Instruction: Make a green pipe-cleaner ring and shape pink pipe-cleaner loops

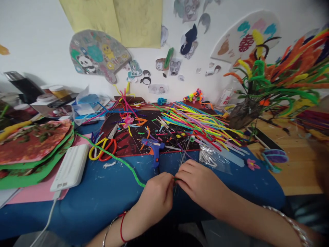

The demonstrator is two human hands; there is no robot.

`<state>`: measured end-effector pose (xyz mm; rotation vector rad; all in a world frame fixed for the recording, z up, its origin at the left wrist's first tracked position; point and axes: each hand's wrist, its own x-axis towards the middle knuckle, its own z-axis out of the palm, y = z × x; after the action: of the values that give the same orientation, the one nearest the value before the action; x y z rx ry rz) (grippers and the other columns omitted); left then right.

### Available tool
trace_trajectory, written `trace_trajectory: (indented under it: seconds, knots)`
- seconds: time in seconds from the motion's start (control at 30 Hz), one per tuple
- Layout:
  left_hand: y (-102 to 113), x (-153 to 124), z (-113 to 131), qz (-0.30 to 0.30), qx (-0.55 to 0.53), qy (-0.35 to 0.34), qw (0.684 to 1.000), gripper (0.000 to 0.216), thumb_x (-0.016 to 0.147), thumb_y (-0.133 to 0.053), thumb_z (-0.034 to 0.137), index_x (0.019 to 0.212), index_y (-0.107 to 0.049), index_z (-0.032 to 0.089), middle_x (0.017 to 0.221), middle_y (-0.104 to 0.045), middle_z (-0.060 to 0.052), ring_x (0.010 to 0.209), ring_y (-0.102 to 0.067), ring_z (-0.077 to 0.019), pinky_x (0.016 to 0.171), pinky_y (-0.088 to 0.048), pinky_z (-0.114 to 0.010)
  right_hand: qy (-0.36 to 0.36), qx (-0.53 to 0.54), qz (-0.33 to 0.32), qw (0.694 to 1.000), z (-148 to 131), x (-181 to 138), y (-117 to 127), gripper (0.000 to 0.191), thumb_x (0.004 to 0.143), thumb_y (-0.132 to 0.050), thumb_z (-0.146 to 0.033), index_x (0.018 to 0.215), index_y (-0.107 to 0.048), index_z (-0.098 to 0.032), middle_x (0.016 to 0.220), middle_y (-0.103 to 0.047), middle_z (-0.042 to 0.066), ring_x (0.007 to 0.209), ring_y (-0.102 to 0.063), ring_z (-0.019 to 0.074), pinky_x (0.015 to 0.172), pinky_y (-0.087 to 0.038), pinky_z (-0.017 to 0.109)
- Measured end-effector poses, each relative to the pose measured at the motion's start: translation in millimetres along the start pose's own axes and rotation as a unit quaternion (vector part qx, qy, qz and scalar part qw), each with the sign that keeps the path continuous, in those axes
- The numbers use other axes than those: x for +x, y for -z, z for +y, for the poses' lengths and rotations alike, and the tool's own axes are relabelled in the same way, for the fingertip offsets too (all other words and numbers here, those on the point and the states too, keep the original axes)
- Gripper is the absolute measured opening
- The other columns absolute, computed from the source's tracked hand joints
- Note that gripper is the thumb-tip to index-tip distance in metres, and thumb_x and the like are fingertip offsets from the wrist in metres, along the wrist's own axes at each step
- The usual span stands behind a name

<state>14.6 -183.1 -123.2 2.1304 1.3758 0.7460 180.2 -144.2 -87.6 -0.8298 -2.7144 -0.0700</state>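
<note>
Close together over the front of the blue table, my left hand (156,193) and my right hand (199,183) meet at the fingertips. A long green pipe cleaner (123,163) runs across from the left and passes behind my left hand, which is closed in a pinch on it. Several thin wires (183,152) stick up and down past the fingers of my right hand, also pinched closed. A tiny bit of green shows between the fingertips; the exact grip is hidden. Just beyond lies a blue glue gun (155,147).
Red-and-yellow scissors (109,149) and a white power bank (70,166) lie left. Behind is a pile of colourful pipe cleaners (200,123). A clear bag (218,163) of white sticks, a pink flower (253,164) and a vase (244,113) of pipe-cleaner stems are right.
</note>
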Motion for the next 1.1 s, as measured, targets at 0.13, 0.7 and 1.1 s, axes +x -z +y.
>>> trace_trajectory:
  seconds: [0.13, 0.7, 1.1]
  knots:
    - [-3.3, 0.2, 1.3, 0.003, 0.001, -0.011, 1.000, 0.023, 0.091, -0.034, 0.011, 0.078, -0.052, 0.017, 0.074, -0.058, -0.005, 0.065, -0.053, -0.0159, 0.061, -0.038, -0.027, -0.091, 0.045, -0.025, 0.995, 1.0, 4.8, 3.2, 0.013, 0.076, -0.064, -0.009, 0.066, -0.061, -0.019, 0.067, -0.060, 0.000, 0.072, -0.055, 0.0164, 0.065, -0.042, 0.028]
    - [10.5, 6.9, -4.1, -0.046, -0.189, 0.109, 0.975, 0.030, 0.094, -0.036, 0.025, 0.070, -0.054, 0.017, 0.067, -0.056, 0.001, 0.065, -0.050, -0.0133, 0.063, -0.035, -0.023, -0.028, 0.167, -0.075, 0.983, 13.2, 11.5, 23.0, 0.018, 0.088, -0.059, -0.017, 0.075, -0.071, -0.020, 0.070, -0.068, 0.000, 0.074, -0.060, 0.0155, 0.069, -0.046, 0.028]
    - [20.1, 2.7, -4.4, -0.119, -0.283, 0.143, 0.941, 0.033, 0.092, -0.041, 0.032, 0.072, -0.060, 0.016, 0.056, -0.037, 0.006, 0.053, -0.034, -0.0098, 0.051, -0.026, -0.022, -0.054, 0.504, -0.142, 0.850, 54.0, 3.7, -2.7, 0.020, 0.081, -0.068, -0.027, 0.101, -0.073, -0.024, 0.088, -0.074, 0.001, 0.082, -0.068, 0.0142, 0.076, -0.052, 0.025]
